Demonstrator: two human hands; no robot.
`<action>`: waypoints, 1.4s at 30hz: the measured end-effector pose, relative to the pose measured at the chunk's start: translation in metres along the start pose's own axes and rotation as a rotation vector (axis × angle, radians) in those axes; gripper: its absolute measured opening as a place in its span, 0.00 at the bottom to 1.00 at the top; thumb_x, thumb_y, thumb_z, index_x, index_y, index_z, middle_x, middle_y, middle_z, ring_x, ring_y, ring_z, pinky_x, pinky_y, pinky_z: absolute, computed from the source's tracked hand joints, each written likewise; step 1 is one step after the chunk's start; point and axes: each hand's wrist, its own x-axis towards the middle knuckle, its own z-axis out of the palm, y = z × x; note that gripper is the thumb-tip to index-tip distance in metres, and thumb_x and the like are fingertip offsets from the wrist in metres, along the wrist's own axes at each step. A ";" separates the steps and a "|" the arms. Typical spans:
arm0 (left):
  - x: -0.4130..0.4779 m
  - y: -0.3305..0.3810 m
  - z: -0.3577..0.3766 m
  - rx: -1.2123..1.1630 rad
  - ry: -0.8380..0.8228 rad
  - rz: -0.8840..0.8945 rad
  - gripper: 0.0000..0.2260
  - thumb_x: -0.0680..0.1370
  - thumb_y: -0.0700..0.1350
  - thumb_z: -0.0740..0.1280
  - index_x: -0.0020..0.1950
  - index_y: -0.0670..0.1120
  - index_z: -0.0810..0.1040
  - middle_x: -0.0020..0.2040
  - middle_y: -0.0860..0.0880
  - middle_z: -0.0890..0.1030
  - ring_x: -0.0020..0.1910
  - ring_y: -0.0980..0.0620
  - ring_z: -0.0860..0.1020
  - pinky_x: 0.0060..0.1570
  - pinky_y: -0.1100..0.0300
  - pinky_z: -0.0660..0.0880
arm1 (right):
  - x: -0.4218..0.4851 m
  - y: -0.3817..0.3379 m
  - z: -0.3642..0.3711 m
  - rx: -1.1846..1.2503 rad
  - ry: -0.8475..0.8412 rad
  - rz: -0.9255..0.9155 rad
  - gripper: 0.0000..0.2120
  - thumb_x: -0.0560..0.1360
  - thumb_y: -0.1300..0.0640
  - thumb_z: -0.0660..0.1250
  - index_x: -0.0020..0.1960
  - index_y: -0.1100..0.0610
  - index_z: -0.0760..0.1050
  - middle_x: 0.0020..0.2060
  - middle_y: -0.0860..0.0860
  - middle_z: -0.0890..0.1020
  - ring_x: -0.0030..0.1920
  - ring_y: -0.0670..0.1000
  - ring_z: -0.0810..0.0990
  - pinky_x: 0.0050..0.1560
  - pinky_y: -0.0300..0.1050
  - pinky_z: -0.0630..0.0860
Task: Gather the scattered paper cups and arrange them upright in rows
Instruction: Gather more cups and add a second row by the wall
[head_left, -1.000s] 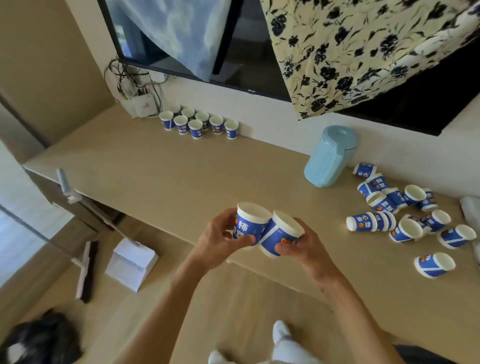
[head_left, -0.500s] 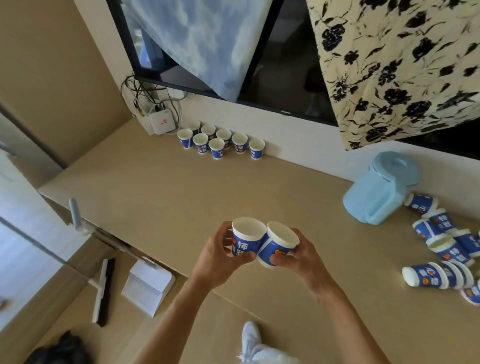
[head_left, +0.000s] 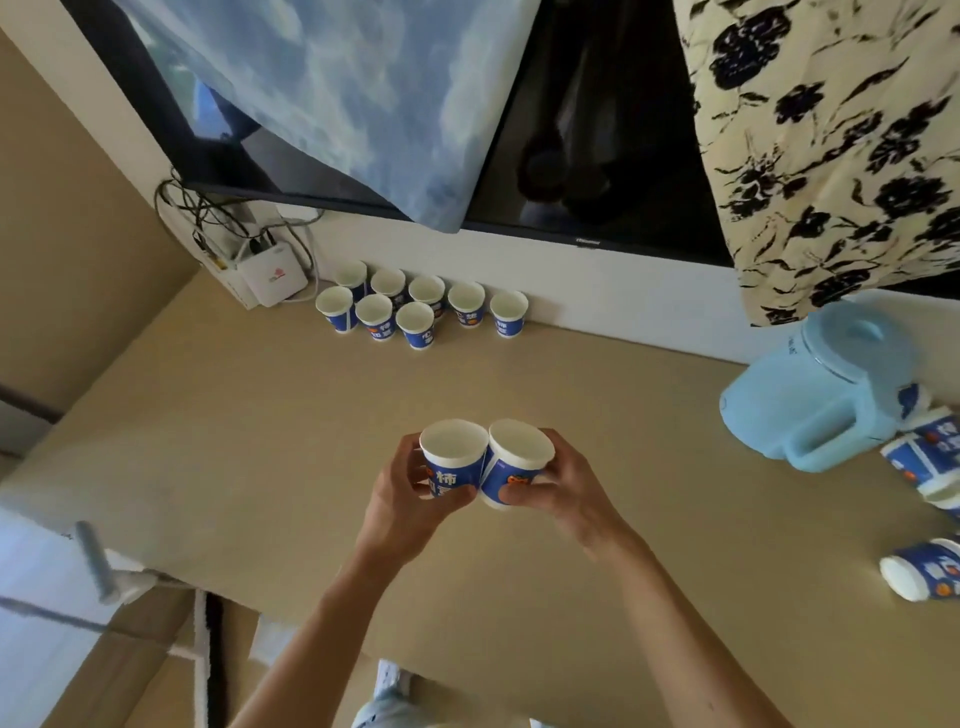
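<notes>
While eight upright cups (head_left: 415, 306) stand at eleven o'clock on the worktop (head_left: 260, 441), left hand (head_left: 410, 501) and right hand (head_left: 563, 486) each keep fingers clamped on one cup, rims touching.

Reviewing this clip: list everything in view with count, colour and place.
Upright cups: eight, blue-white, two rows at wall.
Held cups: two, blue-white, mid-air above counter.
Tipped cups: at least three, blue-white, right edge.
Jug: one, light blue, right.
Router box: one, white, back left.
Screen: one, black, on wall, draped with cloths.
Counter: one, beige.
Left hand: holds left cup.
Right hand: holds right cup.
</notes>
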 end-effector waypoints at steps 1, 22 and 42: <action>0.013 -0.006 -0.006 0.008 -0.027 0.001 0.27 0.65 0.44 0.81 0.60 0.55 0.76 0.51 0.60 0.85 0.48 0.58 0.84 0.44 0.67 0.79 | 0.009 0.002 0.006 -0.009 0.031 0.010 0.27 0.60 0.51 0.80 0.58 0.43 0.78 0.52 0.44 0.85 0.52 0.46 0.83 0.51 0.40 0.79; 0.174 -0.132 -0.089 -0.113 -0.063 0.148 0.30 0.60 0.55 0.79 0.60 0.62 0.75 0.54 0.60 0.84 0.51 0.60 0.84 0.47 0.64 0.79 | 0.217 0.090 0.090 -0.109 0.600 -0.153 0.26 0.62 0.56 0.78 0.56 0.44 0.73 0.49 0.40 0.83 0.47 0.42 0.81 0.48 0.35 0.76; 0.229 -0.164 -0.059 -0.137 -0.064 0.301 0.27 0.62 0.48 0.80 0.58 0.58 0.75 0.51 0.63 0.84 0.50 0.61 0.83 0.46 0.75 0.75 | 0.333 0.110 0.083 -0.325 0.706 -0.273 0.26 0.64 0.58 0.78 0.59 0.52 0.74 0.51 0.45 0.84 0.46 0.43 0.82 0.48 0.42 0.79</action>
